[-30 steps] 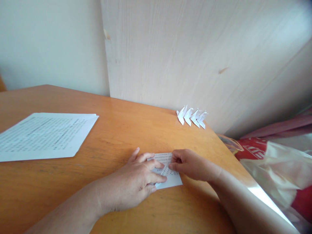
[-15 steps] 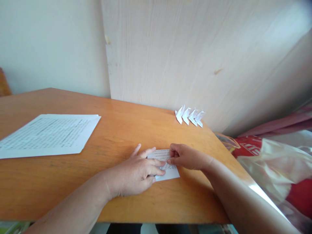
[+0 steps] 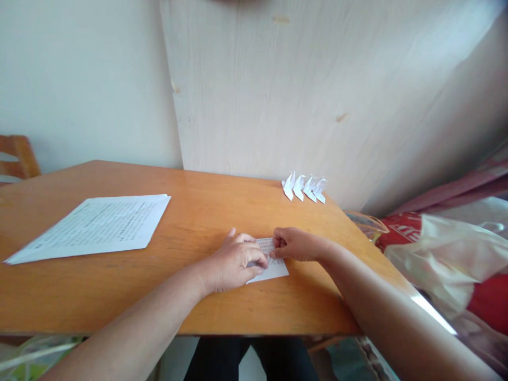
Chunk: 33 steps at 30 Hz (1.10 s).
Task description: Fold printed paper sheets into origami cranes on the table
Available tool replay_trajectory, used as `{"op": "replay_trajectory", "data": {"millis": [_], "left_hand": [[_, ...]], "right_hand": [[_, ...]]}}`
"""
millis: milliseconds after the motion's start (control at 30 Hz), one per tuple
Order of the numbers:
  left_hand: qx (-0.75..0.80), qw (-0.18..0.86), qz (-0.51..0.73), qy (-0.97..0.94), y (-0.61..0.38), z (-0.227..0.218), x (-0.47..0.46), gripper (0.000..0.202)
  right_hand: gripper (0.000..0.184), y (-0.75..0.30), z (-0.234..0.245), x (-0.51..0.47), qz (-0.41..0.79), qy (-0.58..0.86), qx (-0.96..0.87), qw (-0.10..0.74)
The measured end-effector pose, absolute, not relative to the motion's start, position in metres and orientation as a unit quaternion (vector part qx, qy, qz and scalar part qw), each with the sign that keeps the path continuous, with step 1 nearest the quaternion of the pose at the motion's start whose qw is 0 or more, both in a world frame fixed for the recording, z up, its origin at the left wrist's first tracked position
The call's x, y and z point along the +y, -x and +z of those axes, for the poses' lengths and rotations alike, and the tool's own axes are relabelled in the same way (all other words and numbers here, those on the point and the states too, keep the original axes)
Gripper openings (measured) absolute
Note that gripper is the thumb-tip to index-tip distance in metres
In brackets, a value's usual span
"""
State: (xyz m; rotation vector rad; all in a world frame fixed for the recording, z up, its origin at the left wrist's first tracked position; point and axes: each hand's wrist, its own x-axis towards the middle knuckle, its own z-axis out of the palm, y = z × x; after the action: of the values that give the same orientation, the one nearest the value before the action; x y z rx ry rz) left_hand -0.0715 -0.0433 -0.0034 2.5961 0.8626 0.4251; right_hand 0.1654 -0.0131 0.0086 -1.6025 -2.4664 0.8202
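Note:
A small piece of printed paper point(image 3: 274, 270) lies flat on the wooden table in front of me, white along its near edge. My left hand point(image 3: 235, 263) covers its left side, the fingers bent and the thumb drawn in close to the fingertips at the paper. From the right, my right hand point(image 3: 297, 244) reaches over the other side with curled fingers, its thumb and forefinger closed at the printed surface. Both hands' fingertips nearly meet near the middle of the paper. They hide parts of its left and right edges.
A stack of larger printed sheets point(image 3: 107, 222) rests on the left of the table point(image 3: 206, 203). Several folded white paper pieces point(image 3: 304, 188) stand in a row by the back wall. Bags point(image 3: 436, 259) crowd the right edge; a wooden chair point(image 3: 24, 156) is at far left.
My left hand's spread fingers have bent and drawn together over the paper. My right hand stays closed at the right side. The whole view has shifted slightly.

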Motion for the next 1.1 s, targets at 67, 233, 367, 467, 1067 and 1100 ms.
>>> {"op": "replay_trajectory", "data": {"millis": [67,233,367,467,1067,1100], "left_hand": [[0.311,0.18,0.154,-0.92,0.071,-0.005,-0.043,0.018],[0.304,0.174,0.162,-0.923,0.071,-0.01,-0.044,0.022],[0.297,0.175,0.151,-0.926,0.071,-0.008,-0.046,0.02],[0.299,0.176,0.131,-0.929,0.07,-0.004,-0.047,0.02],[0.329,0.197,0.077,-0.92,0.07,0.0,-0.048,0.026],[0.327,0.198,0.078,-0.921,0.07,0.0,-0.048,0.026]], "right_hand": [[0.021,-0.165,0.01,-0.013,0.263,0.525,-0.809,0.039],[0.022,-0.164,0.011,-0.01,0.264,0.533,-0.804,0.027],[0.023,-0.164,0.011,-0.006,0.281,0.534,-0.797,0.02],[0.023,-0.164,0.012,-0.003,0.293,0.53,-0.796,0.009],[0.03,-0.171,0.016,-0.007,0.284,0.524,-0.803,0.006],[0.029,-0.17,0.017,-0.008,0.279,0.529,-0.801,-0.004]]}}
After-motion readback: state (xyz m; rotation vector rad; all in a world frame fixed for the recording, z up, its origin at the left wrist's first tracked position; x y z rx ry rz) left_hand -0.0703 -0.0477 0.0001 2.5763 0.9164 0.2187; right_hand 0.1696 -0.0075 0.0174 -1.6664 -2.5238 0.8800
